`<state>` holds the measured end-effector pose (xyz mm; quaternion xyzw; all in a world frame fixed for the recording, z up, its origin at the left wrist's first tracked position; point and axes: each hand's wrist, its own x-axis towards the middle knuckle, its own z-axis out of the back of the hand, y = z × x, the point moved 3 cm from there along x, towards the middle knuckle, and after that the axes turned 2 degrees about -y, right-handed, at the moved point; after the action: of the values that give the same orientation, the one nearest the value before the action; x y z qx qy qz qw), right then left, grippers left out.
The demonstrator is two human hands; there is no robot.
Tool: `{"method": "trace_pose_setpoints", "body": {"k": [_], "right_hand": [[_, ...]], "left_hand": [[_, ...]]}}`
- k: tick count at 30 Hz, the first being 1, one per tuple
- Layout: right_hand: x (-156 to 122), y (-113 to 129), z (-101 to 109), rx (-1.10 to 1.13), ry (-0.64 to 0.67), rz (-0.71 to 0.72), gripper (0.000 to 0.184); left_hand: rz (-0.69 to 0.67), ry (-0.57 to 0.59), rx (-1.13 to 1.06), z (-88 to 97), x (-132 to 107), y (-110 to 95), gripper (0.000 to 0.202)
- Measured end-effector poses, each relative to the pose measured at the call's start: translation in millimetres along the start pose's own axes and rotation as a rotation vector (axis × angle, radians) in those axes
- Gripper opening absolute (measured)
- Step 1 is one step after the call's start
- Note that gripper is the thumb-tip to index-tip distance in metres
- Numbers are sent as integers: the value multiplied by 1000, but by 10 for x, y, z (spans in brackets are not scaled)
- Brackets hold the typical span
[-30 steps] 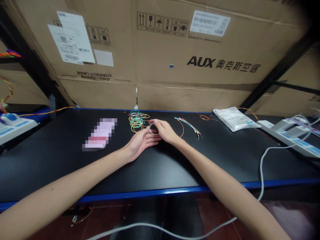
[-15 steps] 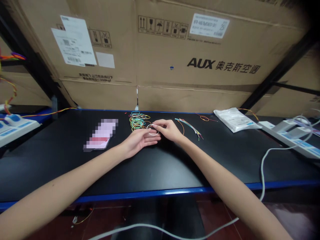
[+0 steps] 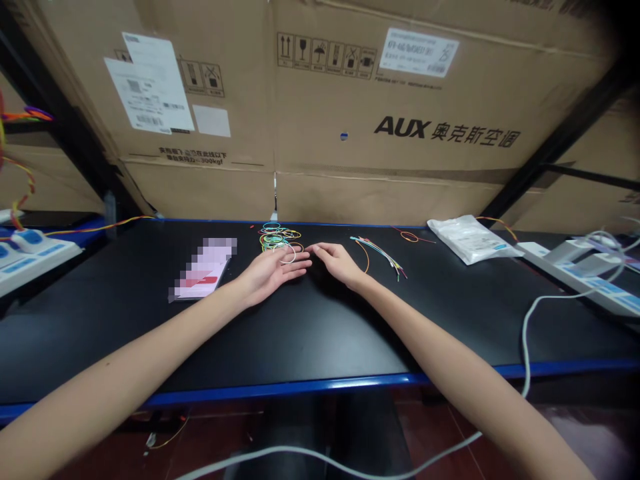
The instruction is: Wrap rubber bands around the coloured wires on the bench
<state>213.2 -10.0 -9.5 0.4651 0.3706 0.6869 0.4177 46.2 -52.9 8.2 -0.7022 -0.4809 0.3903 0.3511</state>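
My left hand (image 3: 270,272) lies palm up on the black table (image 3: 325,327) with its fingers stretched out. A small white wire loop (image 3: 289,256) rests against its fingertips, next to a pile of coloured wire loops (image 3: 274,238). My right hand (image 3: 337,262) lies palm down just to the right, its fingers loosely spread and holding nothing; its fingertips nearly meet those of the left hand. A bundle of straight coloured wires (image 3: 381,254) lies to the right of the right hand.
A pixelated flat item (image 3: 203,270) lies left of my hands. A white plastic bag (image 3: 470,238), a stray orange wire loop (image 3: 410,235) and a power strip (image 3: 575,272) sit to the right. Another power strip (image 3: 30,250) is at the left. Cardboard boxes (image 3: 350,120) wall the back. A grey cable (image 3: 524,347) hangs over the front edge.
My right hand has let go of the white loop and drawn slightly right. My left hand has shifted left toward the pile with the loop on its fingertips.
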Motion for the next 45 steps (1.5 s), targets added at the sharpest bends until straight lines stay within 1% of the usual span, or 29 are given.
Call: {"method": "trace_pose_setpoints", "body": {"k": [3, 5, 11, 19, 24, 29, 34, 37, 40, 43, 45], "right_hand": [[-5, -43, -4, -58, -105, 16, 22], [-6, -59, -15, -74, -126, 13, 21], [2, -76, -8, -110, -97, 10, 25], [4, -92, -5, -133, -49, 26, 26], [6, -98, 8, -143, -32, 26, 25], [14, -104, 29, -148, -22, 18, 28], [-19, -67, 5, -127, -35, 32, 28], [-67, 30, -7, -108, -65, 106, 32], [-129, 179, -38, -175, -61, 274, 27], [-188, 284, -92, -242, -63, 378, 22], [-221, 319, -146, -295, -48, 406, 18]], "left_hand": [[38, 29, -22, 23, 20, -51, 22], [52, 41, -31, 27, 21, -67, 26], [142, 78, -86, 23, -14, -40, 45], [157, 84, -76, -6, -65, -16, 36], [99, 40, -133, -28, -92, -22, 38], [109, 48, -139, -56, -116, -7, 41], [111, 37, -129, -51, -112, -2, 41], [105, 39, -103, -35, -94, -12, 49], [100, 54, -31, -24, -77, -15, 54], [95, 65, 60, -11, -64, 8, 51], [84, 80, 97, -7, -55, 34, 48]]}}
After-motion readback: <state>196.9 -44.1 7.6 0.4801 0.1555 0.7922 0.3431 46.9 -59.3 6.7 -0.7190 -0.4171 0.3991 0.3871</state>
